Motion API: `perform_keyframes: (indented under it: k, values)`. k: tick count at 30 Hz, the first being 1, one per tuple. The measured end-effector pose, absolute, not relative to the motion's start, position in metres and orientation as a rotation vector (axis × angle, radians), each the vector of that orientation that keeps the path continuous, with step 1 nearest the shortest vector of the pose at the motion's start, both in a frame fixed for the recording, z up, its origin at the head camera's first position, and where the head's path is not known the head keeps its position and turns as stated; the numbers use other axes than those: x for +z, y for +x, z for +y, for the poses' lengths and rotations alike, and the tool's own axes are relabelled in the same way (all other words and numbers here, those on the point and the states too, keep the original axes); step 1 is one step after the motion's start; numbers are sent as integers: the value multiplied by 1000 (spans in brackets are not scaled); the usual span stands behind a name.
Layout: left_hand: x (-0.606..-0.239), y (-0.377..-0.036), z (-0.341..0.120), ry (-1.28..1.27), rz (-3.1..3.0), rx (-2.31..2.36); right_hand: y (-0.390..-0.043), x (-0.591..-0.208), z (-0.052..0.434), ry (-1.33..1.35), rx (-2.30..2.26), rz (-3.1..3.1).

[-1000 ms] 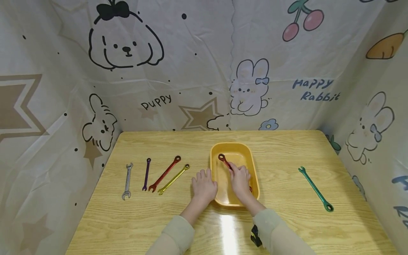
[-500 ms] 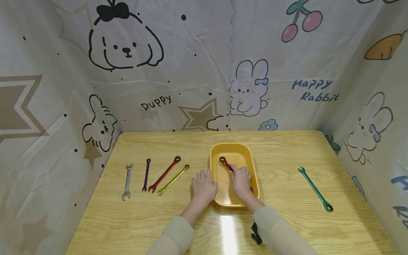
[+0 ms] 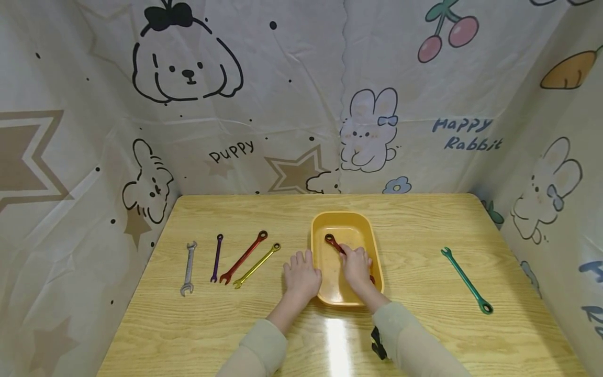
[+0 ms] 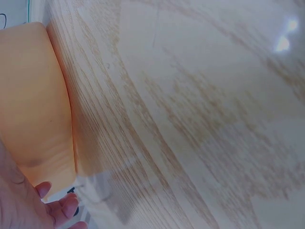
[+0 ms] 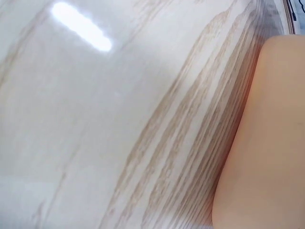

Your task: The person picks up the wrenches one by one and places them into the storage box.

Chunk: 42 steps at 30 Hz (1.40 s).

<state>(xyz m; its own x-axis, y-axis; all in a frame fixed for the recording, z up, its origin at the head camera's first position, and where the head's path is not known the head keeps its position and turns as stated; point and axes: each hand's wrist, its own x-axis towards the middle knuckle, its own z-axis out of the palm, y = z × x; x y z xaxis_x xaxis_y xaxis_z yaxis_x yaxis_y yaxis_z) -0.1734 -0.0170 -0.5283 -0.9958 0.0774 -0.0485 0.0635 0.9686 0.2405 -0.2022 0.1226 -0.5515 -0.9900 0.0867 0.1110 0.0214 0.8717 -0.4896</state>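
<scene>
A yellow tray (image 3: 340, 215) stands at the middle of the wooden table (image 3: 424, 335). My right hand (image 3: 356, 265) is inside it, fingers curled over a dark red wrench (image 3: 331, 241) whose ring end points to the far left; its other end is hidden under the hand. To the tray's left, my left hand (image 3: 301, 273) lies flat on the table against the tray's left wall. In the left wrist view the tray's outer wall (image 4: 33, 95) fills the left side, with fingertips (image 4: 62, 209) below it. The right wrist view shows only the tray wall (image 5: 267, 143) and tabletop.
Several wrenches lie in a row at the left: silver (image 3: 188, 268), purple (image 3: 216, 257), red (image 3: 243, 256) and gold (image 3: 256, 264). A green wrench (image 3: 467, 280) lies alone at the right. Cartoon-printed sheets wall in the table's back and sides.
The dark red wrench's ring end has sunk a little towards the tray floor, with the right hand still on it. The left hand has stayed put.
</scene>
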Motion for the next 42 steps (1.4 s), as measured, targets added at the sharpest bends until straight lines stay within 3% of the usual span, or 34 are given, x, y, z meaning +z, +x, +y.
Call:
perform_keyframes:
  k: [42]
  values:
    - [-530, -173, -17, 111, 3068, 390, -206, -559, 123, 27, 752, -2865]
